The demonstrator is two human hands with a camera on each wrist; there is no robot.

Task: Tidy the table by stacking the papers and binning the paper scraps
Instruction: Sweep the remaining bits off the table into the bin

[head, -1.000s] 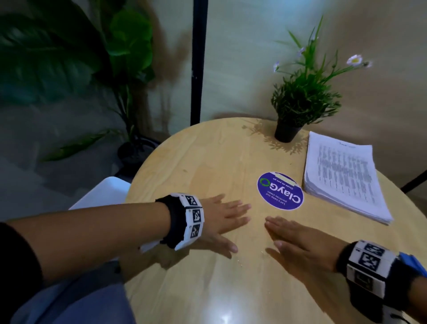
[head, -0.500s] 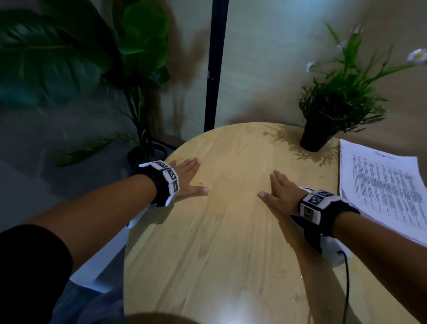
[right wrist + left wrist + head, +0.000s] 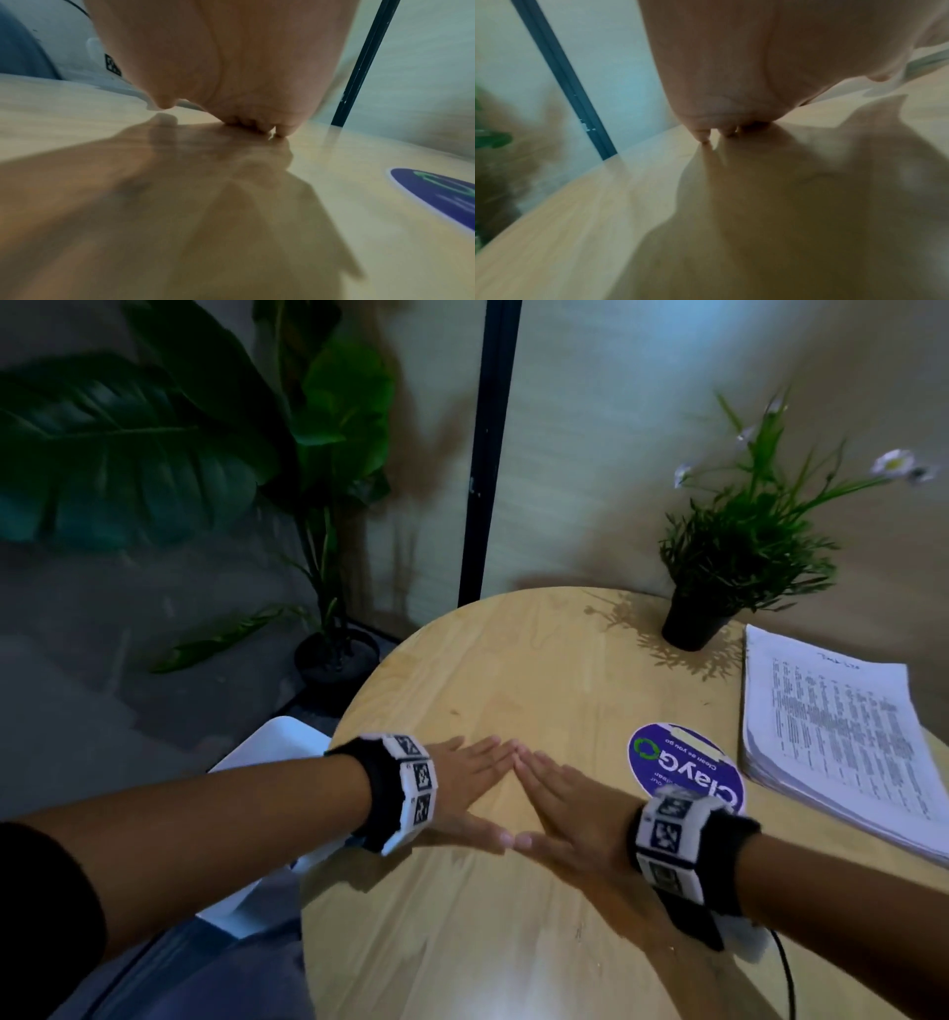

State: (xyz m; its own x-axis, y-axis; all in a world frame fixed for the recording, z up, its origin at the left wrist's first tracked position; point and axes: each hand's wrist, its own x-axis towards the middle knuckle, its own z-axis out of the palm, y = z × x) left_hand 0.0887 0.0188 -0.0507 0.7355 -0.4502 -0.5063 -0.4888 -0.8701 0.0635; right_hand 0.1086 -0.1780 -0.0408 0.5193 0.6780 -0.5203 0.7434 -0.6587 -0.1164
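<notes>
Both hands (image 3: 518, 793) flat on table (image 3: 539, 670) (fingertips meeting), papers (image 3: 842, 742) stacked

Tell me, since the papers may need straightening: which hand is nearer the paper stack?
Right. The right hand lies flat on the table nearer the paper stack; the left hand lies beyond it, farther away.

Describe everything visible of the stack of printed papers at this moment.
The stack of printed papers lies flat on the right side of the round wooden table, running out of the head view at its right edge. It is a thick pile of white sheets with fairly even edges. The top sheet carries columns of small dark print, too fine to read, and a faint handwritten note near its far edge. The black plant pot stands by its far left corner, the purple round sticker to its left. Neither hand touches it.
</notes>
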